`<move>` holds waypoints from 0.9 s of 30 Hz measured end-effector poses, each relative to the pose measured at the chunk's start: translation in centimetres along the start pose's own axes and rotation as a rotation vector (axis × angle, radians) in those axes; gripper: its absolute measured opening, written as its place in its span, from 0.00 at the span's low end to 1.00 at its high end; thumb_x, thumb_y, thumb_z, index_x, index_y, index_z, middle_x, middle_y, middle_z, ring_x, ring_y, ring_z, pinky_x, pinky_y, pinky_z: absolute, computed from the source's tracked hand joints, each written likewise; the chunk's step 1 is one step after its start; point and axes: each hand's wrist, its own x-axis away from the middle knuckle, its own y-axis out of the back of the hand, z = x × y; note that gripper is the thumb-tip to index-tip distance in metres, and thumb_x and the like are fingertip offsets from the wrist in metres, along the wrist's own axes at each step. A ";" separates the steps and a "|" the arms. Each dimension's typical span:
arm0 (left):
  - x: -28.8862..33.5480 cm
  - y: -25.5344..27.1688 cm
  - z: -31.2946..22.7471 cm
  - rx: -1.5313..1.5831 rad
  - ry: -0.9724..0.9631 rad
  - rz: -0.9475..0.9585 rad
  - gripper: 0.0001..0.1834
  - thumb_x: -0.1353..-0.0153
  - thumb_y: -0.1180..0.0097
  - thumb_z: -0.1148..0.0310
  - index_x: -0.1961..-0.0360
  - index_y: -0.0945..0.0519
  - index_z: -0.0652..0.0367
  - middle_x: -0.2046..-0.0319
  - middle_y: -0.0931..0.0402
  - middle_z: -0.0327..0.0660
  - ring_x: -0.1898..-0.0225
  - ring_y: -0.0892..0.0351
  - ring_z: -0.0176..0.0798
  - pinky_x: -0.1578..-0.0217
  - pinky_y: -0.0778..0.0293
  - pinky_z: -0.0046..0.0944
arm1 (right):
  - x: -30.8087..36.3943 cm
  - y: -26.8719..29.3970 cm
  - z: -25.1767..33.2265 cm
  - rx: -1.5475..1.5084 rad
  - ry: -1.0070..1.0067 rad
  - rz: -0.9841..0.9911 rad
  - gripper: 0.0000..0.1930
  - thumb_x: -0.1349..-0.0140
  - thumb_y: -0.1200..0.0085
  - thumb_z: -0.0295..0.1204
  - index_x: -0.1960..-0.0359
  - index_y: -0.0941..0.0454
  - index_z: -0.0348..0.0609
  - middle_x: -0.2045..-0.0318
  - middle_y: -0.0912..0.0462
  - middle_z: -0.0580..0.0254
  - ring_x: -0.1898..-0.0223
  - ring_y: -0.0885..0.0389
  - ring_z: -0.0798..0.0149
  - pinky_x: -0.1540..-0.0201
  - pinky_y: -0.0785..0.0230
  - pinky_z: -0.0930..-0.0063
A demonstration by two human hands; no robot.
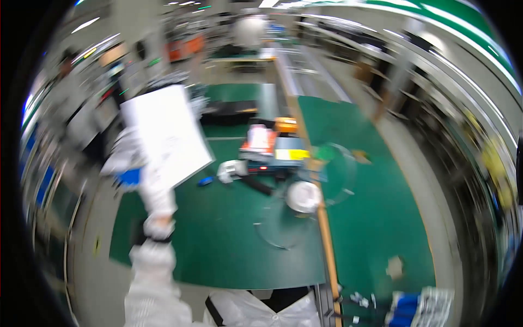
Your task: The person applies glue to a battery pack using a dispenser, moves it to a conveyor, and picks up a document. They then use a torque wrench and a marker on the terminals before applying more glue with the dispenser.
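My left arm (153, 267), in a white sleeve with a dark band at the wrist, stretches away from me over the left of the table. At its end my left hand (158, 191), covered in white, overlaps the lower left part of a large white sheet (171, 131). Motion smears the fingers, so I cannot make out whether they grip the sheet or only touch it. The sheet lies at a slant, its lower right corner over the green tabletop (239, 229). Crumpled whitish plastic (122, 155) and a blue piece (129, 176) sit beside it. My right hand is out of the picture.
Mid-table stands a grey-blue device (286, 150) with orange and yellow parts, beside a white roll (303, 197). A small blue item (205, 181) lies left of them. A wooden strip (327, 234) divides the table. Blue and white packs (419, 308) lie at lower right.
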 end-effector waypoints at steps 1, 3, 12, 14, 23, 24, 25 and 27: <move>1.5 0.4 -3.7 0.423 0.190 0.092 0.12 0.38 0.56 0.80 0.54 0.26 0.66 0.57 0.23 0.47 0.58 0.24 0.37 0.57 0.27 0.34 | 2.2 1.0 1.5 -0.050 -0.048 -0.038 0.17 0.37 0.47 0.38 0.56 0.24 0.33 0.60 0.22 0.43 0.55 0.25 0.48 0.50 0.34 0.56; 7.0 4.2 -13.2 0.413 0.274 0.225 0.08 0.39 0.57 0.82 0.60 0.27 0.67 0.69 0.26 0.41 0.69 0.28 0.37 0.65 0.29 0.38 | 6.5 0.5 7.5 -0.410 -0.167 -0.104 0.11 0.39 0.51 0.31 0.60 0.26 0.36 0.69 0.21 0.58 0.69 0.23 0.61 0.67 0.29 0.71; 32.3 12.5 -28.6 1.007 0.139 1.350 0.28 0.34 0.54 0.52 0.43 0.34 0.64 0.66 0.23 0.47 0.67 0.23 0.41 0.61 0.27 0.39 | 3.3 17.9 0.5 -1.125 -0.483 0.589 0.16 0.36 0.47 0.41 0.58 0.26 0.40 0.63 0.21 0.65 0.62 0.25 0.67 0.54 0.31 0.75; 32.5 14.4 -28.0 0.731 -0.083 1.341 0.30 0.33 0.56 0.53 0.38 0.39 0.64 0.57 0.24 0.49 0.60 0.22 0.43 0.56 0.27 0.39 | -1.6 24.7 -7.9 -1.707 -0.198 0.546 0.12 0.32 0.59 0.34 0.57 0.29 0.40 0.67 0.28 0.64 0.66 0.30 0.69 0.60 0.32 0.75; 38.6 17.2 -14.9 -0.403 -0.462 0.952 0.29 0.44 0.44 0.55 0.46 0.31 0.64 0.45 0.35 0.53 0.41 0.39 0.56 0.40 0.45 0.53 | 3.1 7.9 -18.9 -0.312 -0.478 0.320 0.29 0.50 0.34 0.40 0.50 0.31 0.38 0.61 0.21 0.55 0.62 0.24 0.62 0.55 0.30 0.68; 38.4 17.2 -15.6 -0.405 -0.413 1.084 0.33 0.43 0.47 0.51 0.43 0.34 0.64 0.39 0.41 0.54 0.35 0.48 0.59 0.35 0.55 0.57 | 6.1 5.5 -25.1 -0.430 -0.382 0.038 0.27 0.48 0.35 0.37 0.50 0.31 0.36 0.66 0.24 0.56 0.66 0.26 0.64 0.58 0.31 0.69; 38.4 17.6 -14.5 -0.429 -0.388 1.091 0.35 0.43 0.48 0.49 0.41 0.35 0.64 0.37 0.43 0.54 0.34 0.50 0.58 0.34 0.57 0.56 | 6.9 8.5 -21.0 -0.283 -0.552 0.071 0.27 0.47 0.35 0.37 0.50 0.31 0.36 0.67 0.26 0.57 0.66 0.27 0.65 0.58 0.31 0.69; 37.8 18.0 -15.1 -0.395 -0.385 1.124 0.34 0.41 0.49 0.50 0.41 0.35 0.63 0.37 0.43 0.54 0.34 0.50 0.58 0.33 0.57 0.56 | 9.9 12.6 -23.0 -0.175 -0.675 0.102 0.26 0.45 0.37 0.38 0.50 0.31 0.35 0.65 0.24 0.52 0.65 0.25 0.60 0.58 0.31 0.66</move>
